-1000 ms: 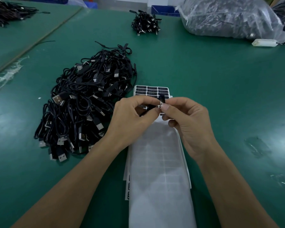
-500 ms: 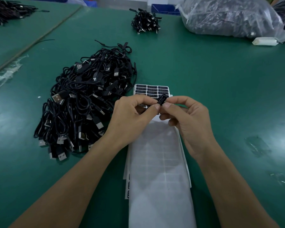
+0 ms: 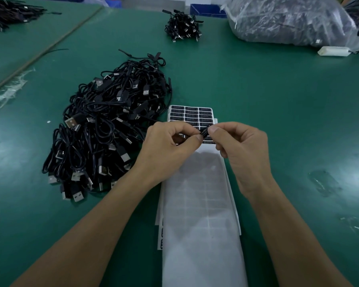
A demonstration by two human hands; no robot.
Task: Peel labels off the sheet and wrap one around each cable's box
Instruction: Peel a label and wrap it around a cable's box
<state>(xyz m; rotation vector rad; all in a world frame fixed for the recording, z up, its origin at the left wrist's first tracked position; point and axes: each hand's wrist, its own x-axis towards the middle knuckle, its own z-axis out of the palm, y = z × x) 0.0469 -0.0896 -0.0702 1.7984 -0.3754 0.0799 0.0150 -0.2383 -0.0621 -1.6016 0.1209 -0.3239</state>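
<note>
On the green table (image 3: pixel 278 96), at the left, lies a large loose pile of cables (image 3: pixel 108 129), black, with silver USB plugs sticking out along its near edge.

Just right of the pile, the left forearm comes up from the bottom left corner and the left hand (image 3: pixel 168 150) is raised above the table, its back toward the camera and the wrist bent slightly inward. Its thumb and forefinger meet at their tips and pinch one end of the cable's box (image 3: pixel 204 132). The other fingers are curled into the palm.

The cable's box is a small black piece with fine pale print on its visible face. It is tilted, held between the two hands above the near edge of the label sheet (image 3: pixel 191 113). The sheet lies flat with rows of black labels, and a long strip of white backing paper (image 3: pixel 199 204) runs from it toward the camera.

The right forearm enters from the bottom right. The right hand (image 3: pixel 243 150) mirrors the left: thumb and forefinger pinch the box's other end, fingertips almost touching the left hand's, and the remaining fingers are folded underneath.

Farther back are a small bundle (image 3: pixel 182 25) of cables, a clear plastic bag (image 3: pixel 288 19) full of dark parts, and just beside it a white block (image 3: pixel 333 51).
</note>
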